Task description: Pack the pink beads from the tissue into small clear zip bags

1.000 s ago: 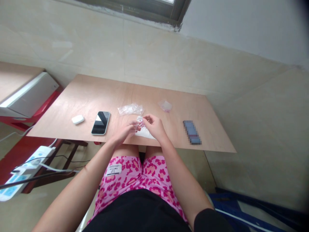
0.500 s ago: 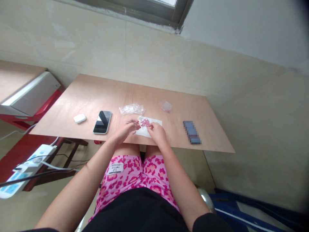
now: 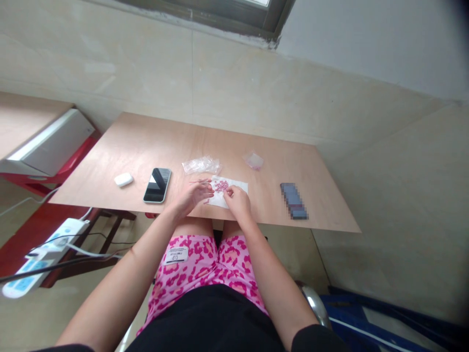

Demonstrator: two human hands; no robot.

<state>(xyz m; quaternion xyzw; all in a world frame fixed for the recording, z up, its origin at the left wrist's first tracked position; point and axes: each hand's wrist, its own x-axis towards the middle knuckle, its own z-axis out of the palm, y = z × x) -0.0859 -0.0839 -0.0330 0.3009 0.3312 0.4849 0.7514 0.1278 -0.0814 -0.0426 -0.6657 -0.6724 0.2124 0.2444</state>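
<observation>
Small pink beads (image 3: 221, 186) lie in a loose pile on a white sheet (image 3: 240, 186) near the table's front edge. My left hand (image 3: 196, 195) is at the sheet's left side, its fingers bent together around a thin reddish string (image 3: 199, 182) that shows above them. A few pink specks show just below these fingertips. On the other side, my right hand (image 3: 239, 199) rests over the sheet with thumb and fingertips pinched beside the beads. Whatever sits in that pinch is too small to make out.
Behind the sheet lie crumpled clear plastic bags (image 3: 202, 165) and a small bag with pink bits (image 3: 254, 161). A phone (image 3: 157, 186) and a white case (image 3: 123, 180) are to the left, a pixelated dark device (image 3: 294, 201) to the right. A power strip (image 3: 47, 256) hangs lower left.
The left hand has shifted slightly, and the string above its fingers now looks straighter. My right hand keeps its pinch beside the beads. The view has moved a little.
</observation>
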